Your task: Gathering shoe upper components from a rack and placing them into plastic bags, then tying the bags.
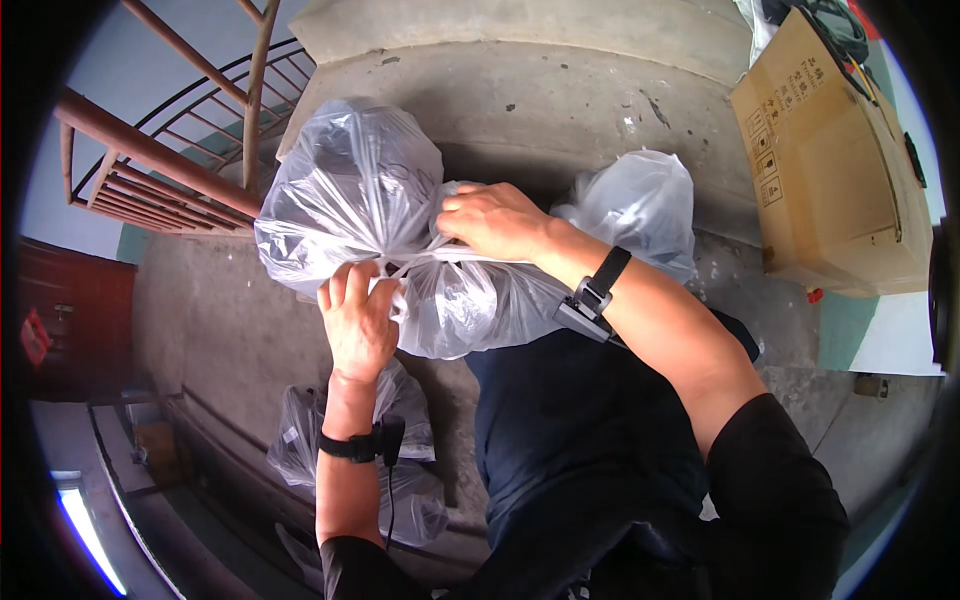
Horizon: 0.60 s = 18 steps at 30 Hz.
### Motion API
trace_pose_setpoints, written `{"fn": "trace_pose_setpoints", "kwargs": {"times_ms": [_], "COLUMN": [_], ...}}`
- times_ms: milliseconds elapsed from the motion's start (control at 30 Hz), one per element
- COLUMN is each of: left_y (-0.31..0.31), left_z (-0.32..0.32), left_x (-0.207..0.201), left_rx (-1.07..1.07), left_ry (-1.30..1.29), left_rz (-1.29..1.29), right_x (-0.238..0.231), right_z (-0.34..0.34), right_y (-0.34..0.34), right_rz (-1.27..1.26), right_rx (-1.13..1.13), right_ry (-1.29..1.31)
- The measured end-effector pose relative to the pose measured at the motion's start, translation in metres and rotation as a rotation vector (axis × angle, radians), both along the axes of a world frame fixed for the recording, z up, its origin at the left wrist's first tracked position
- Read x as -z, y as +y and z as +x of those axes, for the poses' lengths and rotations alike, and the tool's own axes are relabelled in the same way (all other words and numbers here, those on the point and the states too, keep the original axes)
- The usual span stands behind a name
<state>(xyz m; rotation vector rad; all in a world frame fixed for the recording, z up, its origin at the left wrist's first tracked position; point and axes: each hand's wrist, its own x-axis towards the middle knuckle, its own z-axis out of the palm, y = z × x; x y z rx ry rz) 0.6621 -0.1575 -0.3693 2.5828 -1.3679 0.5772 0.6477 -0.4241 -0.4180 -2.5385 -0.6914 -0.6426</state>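
Tying off bag (350,190), clear plastic, dark contents, resting on concrete ledge (560,100) at centre, far side of the body. Left hand (357,318) closing round the twisted white neck of the bag from below, fingers curled tight on the plastic strip. Right hand (495,220) pressing down from above, fingers bent over the bunched plastic just right of the knot; thumb side hidden, so exact pinch not readable.

Advice for the step, as judgement: keeping the strip taut between both hands, pulling outward and level rather than upward, to avoid tearing the thin film; holding the neck close to the contents so no slack is trapped.

Second bag (640,205), same clear plastic, lying behind the right forearm, touching the first. Third bag (400,470), lower, near left, on the step below.

Packages and labels: cardboard box (830,170), brown, far right on the ledge, tilted; black printed handling symbols and text lines on its left face, too small to be read. Red tag (35,335) hanging on the dark red door at far left, print not legible.
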Motion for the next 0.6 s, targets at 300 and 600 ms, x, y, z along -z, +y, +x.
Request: {"fn": "trace_pose_setpoints", "kwargs": {"times_ms": [300,600], "left_y": [0.008,-0.038], "left_z": [-0.018,0.006], "left_x": [0.004,-0.047], "left_rx": [0.04,-0.115], "left_ry": [0.399,0.999], "left_rz": [-0.354,-0.649], "right_x": [-0.025,-0.02], "right_z": [-0.02,-0.025], "right_y": [0.02,0.042], "right_rz": [0.209,1.31], "right_rx": [0.211,-0.232], "right_ry": [0.023,0.805]}}
